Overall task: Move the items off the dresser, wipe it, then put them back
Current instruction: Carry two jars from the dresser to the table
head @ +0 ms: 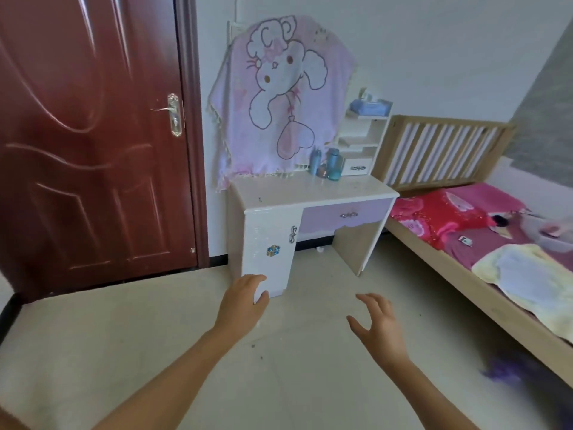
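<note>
Clearing appears unstarted: your left hand (245, 302) and right hand (379, 328), both empty and loosely spread, must reach the bottles (328, 164) at the back of the dresser (297, 190).

Glossy white dresser (310, 193), seemingly plastic bottles (333, 164)

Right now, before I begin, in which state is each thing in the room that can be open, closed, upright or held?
Dark red wooden door: closed.
Purple dresser drawer: closed.
White dresser cabinet door: closed.
Small white shelf drawer: closed.
Translucent blue bottles: upright on the dresser top.
Pink cartoon towel: hanging draped behind the dresser top.
Left hand: open, holding nothing.
Right hand: open, fingers spread, holding nothing.
</note>
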### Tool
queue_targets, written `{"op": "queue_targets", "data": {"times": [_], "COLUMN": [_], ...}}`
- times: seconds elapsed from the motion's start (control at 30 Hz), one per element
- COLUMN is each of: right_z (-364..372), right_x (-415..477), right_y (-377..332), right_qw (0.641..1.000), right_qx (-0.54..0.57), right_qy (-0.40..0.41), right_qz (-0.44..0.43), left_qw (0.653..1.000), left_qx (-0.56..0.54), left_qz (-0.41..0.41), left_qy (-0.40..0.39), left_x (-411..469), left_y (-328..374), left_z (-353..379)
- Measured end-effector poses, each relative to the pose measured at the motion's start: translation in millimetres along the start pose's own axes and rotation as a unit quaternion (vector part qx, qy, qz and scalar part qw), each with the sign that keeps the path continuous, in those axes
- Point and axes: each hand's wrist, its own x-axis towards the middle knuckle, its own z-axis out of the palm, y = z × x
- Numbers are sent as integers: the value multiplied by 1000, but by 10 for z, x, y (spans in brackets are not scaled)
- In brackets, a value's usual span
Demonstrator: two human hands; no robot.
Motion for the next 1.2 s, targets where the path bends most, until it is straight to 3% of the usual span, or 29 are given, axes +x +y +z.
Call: {"op": "queue_targets", "data": {"times": [0.4, 0.87, 1.03, 1.2], "right_z": [-195, -108, 136, 36], "right_x": [478, 2588, 2954, 3676], "right_y": [805, 1443, 1914, 2340], "right_qw": [999, 997, 998, 996], "right_qx": [-5, -29, -65, -45], "right_qy": [39, 75, 18, 67], "right_qz": [18, -7, -16, 25], "left_qw": [999, 997, 999, 998], "left_qx": [-15, -39, -35, -44], "left_qz": [32, 45, 32, 14], "left_qy": [8, 48, -19, -38], "left_x": [914, 3077, 3581, 4193], "left_y": [507, 439, 421, 536], "left_z": [656, 1163, 1641, 1991]}}
